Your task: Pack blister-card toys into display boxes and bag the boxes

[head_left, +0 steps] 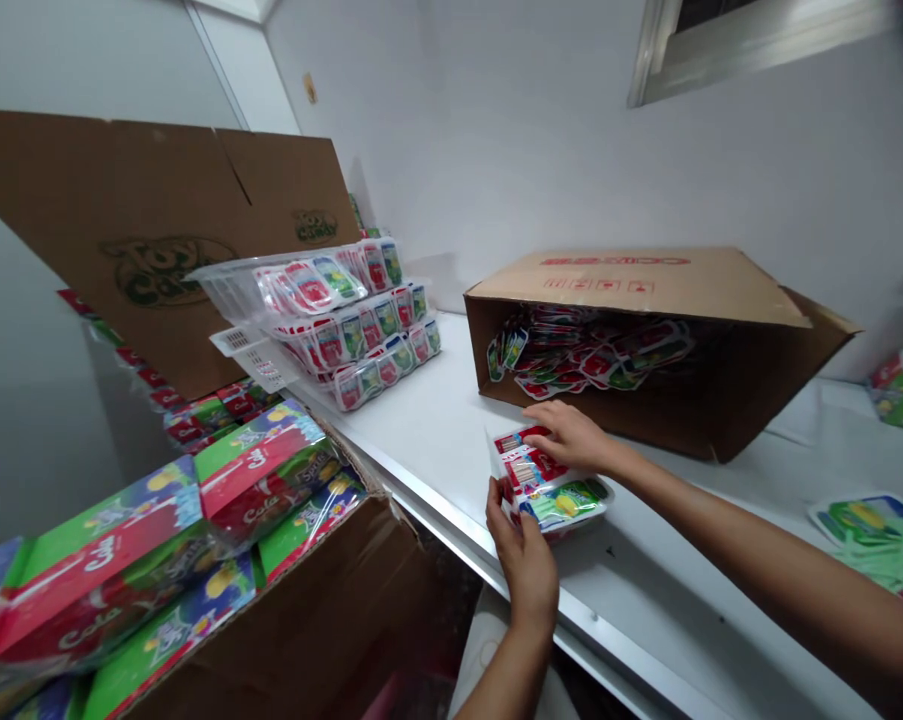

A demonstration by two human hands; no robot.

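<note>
Near the table's front edge, a small bundle of red and green candy packets (563, 503) in clear plastic lies between my hands. My left hand (524, 565) grips its near left side, thumb and fingers closed around the edge. From the right, my right hand (571, 437) reaches over the far side, its fingers bent onto the red packets; their tips are partly hidden. Just behind it, a cardboard box (646, 285) lies on its side with its mouth towards me, holding a heap of loose cup-shaped packets (601, 360).
Clear trays (233, 290) of packets are stacked at the back left. An open carton (323, 610) full of Cola and lemon candy boxes (263, 465) stands at the left front, below a large cardboard flap (166, 200). Green straw-like strips (882, 560) lie on the white table (646, 580) at right.
</note>
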